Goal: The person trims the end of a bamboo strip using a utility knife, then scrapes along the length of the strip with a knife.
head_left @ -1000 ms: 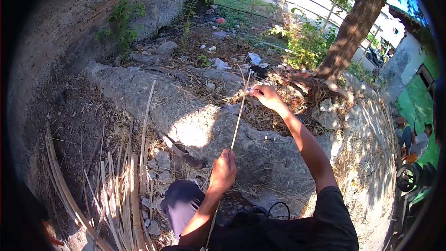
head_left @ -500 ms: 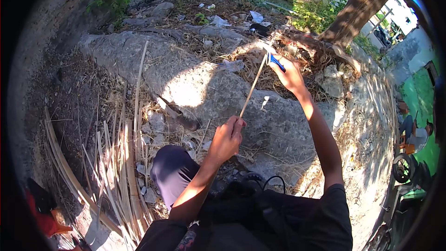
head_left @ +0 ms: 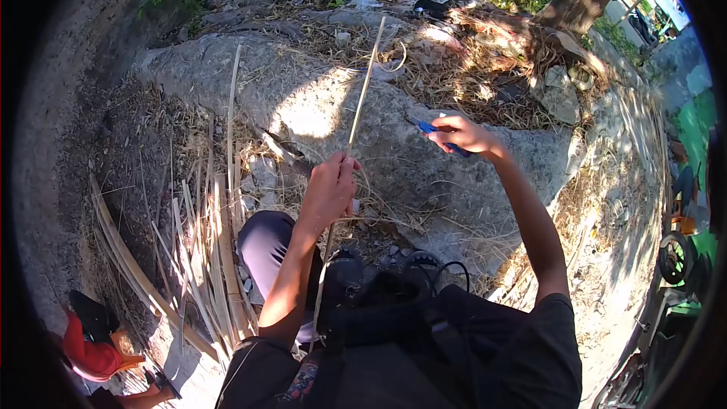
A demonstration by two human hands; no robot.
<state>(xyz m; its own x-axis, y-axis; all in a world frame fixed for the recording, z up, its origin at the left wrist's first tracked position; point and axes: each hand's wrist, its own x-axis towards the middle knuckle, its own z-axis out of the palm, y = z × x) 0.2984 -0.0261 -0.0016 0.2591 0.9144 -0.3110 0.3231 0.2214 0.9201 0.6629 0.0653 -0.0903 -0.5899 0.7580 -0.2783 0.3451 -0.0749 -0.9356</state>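
The left hand (head_left: 329, 188) was shut snug around a long, thin strip (head_left: 365, 91). One part of the strip stood up past the fist, leaning a little to the right, and the rest ran down below it. The right hand (head_left: 462, 135) had its fingers curled around a small blue tool (head_left: 426, 127) that looked like a knife. The tool's tip pointed toward the strip but did not touch it. I could not tell how hard either hand squeezed.

A thin, bendy curl (head_left: 402, 63) showed beyond the left hand, next to the strip's upper part. I could not tell if it was joined on.

To work well, I think the left hand had to grip tight, because the long upper part could wobble. Working close above the fist would be steadier, but the left fingers and the knee (head_left: 265, 238) below had to be out of the blade's way. Light, even strokes going away from the left hand seemed best, since a deep push could snap the strip. More strips (head_left: 221, 257) lay in a bunch to the left of the left hand.
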